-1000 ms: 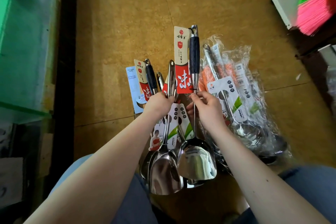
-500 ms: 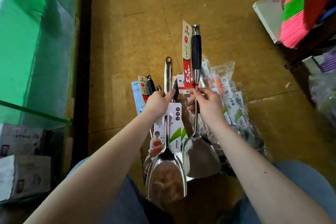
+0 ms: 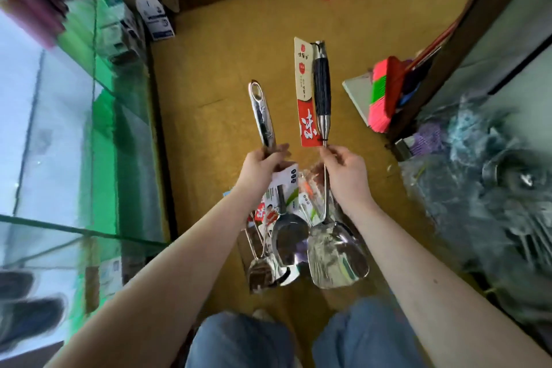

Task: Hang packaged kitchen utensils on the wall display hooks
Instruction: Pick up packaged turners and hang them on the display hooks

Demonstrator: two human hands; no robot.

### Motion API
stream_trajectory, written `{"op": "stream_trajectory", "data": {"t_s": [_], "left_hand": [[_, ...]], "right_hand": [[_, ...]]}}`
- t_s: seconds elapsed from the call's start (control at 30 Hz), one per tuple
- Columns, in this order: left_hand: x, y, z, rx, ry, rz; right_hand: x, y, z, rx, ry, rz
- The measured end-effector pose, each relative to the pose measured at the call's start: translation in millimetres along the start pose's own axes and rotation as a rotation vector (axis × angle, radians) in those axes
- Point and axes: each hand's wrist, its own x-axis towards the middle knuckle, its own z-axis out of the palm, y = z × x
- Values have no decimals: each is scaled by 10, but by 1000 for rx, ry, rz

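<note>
Spatulas are being held upright, my left hand [image 3: 263, 164] gripping the steel-handled one [image 3: 263, 116] and my right hand [image 3: 343, 167] pinching the carded black-handled one [image 3: 321, 89], hanging holes topmost, presumably for hooks not in view.

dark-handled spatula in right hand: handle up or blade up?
Handle up. The right hand pinches the spatula at its thin shaft, blade hanging below.

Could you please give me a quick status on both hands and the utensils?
Left hand gripping steel-handled scoop. Right hand gripping dark-handled spatula. No wall hooks in view.
</note>
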Motion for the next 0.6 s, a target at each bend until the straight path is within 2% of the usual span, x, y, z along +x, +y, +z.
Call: {"op": "stream_trajectory", "data": {"t_s": [0.23, 0.4, 0.6], "left_hand": [[-838, 1659, 401, -147, -93, 39], [-1182, 2207, 755, -214, -77, 124], [-1565, 2713, 1229, -144, -233, 227]], "right_hand": [[-436, -1279, -1135, 65, 82, -73], [-599, -1623, -1601, 117, 107, -95], [-854, -1765, -2167, 107, 215, -132]]}}
